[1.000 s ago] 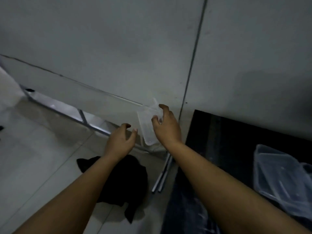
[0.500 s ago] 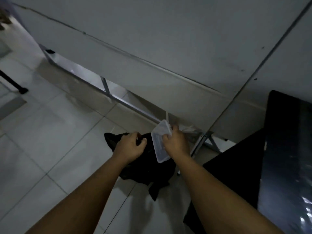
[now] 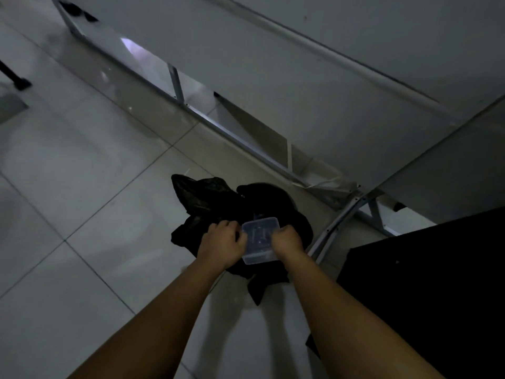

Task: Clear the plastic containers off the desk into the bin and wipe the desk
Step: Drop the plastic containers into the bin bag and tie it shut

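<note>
Above a black bin bag [image 3: 218, 203] on the pale tiled floor [image 3: 82, 187], a person holds a clear plastic container [image 3: 259, 239] between both hands. The right hand [image 3: 288, 242] has its fingers curled round the container's right edge; the left hand [image 3: 222, 243] has its fingers bent against the left edge. A dark desk [image 3: 437, 269] stands at right, with grey panels [image 3: 300, 64] on a metal frame behind.
</note>
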